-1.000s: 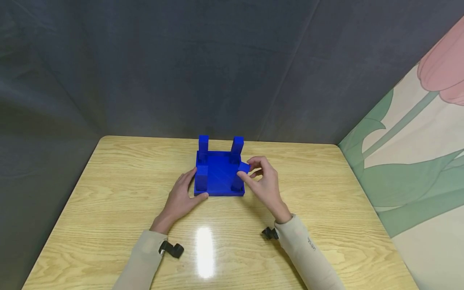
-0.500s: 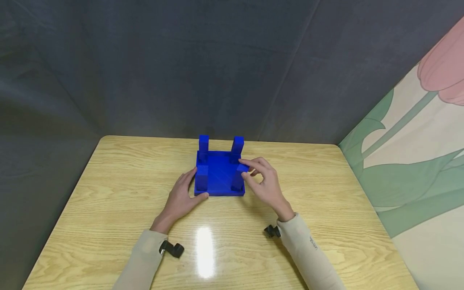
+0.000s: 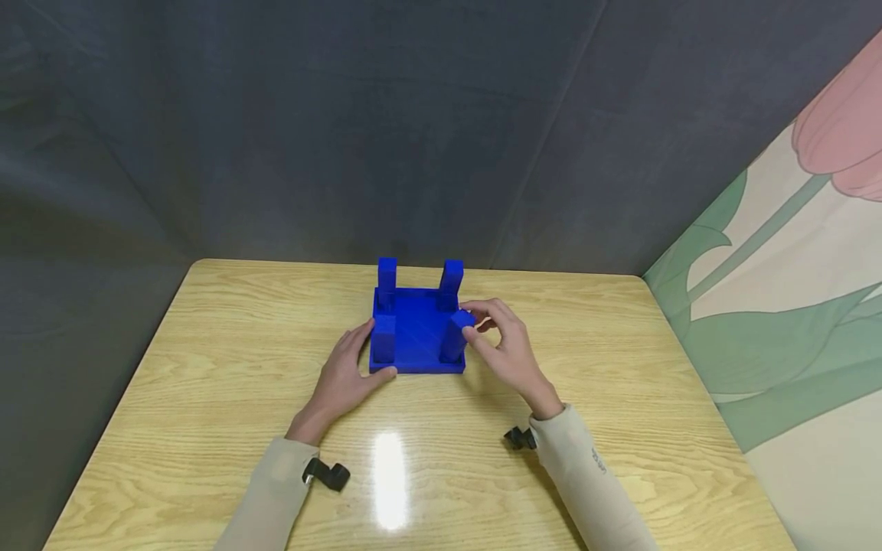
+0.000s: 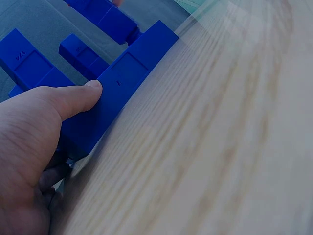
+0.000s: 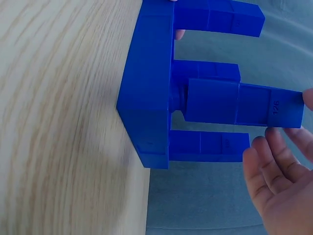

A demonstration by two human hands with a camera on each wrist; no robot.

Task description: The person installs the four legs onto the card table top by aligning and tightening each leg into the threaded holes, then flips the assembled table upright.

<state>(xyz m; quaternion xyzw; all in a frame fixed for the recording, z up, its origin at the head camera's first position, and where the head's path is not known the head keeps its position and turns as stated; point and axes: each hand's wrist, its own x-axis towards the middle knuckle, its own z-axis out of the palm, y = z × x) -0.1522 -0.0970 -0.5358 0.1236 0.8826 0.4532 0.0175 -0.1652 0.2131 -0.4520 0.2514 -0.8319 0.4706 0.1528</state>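
Observation:
A blue square board [image 3: 416, 329] with a raised rim lies on the table, a blue leg standing at each corner. My left hand [image 3: 344, 379] grips its near left corner, thumb on the front wall and fingers along the left side. My right hand [image 3: 508, 348] pinches the top of the near right leg [image 3: 453, 343] between thumb and fingers. In the right wrist view, a narrow neck [image 5: 180, 95] shows between this leg [image 5: 254, 105] and the board. The near left leg [image 3: 384, 340] stands beside my left fingers.
Two far legs, the left one [image 3: 387, 279] and the right one [image 3: 451, 282], rise near the wooden table's [image 3: 241, 344] back edge. Behind hangs a dark curtain [image 3: 386, 130]; a flower-patterned cloth [image 3: 779, 321] is at the right.
The right thumb and fingers have shifted round the top of the near right leg, the fingers stretching over it and drawing back. The leg's top has turned. Left hand and board stay put.

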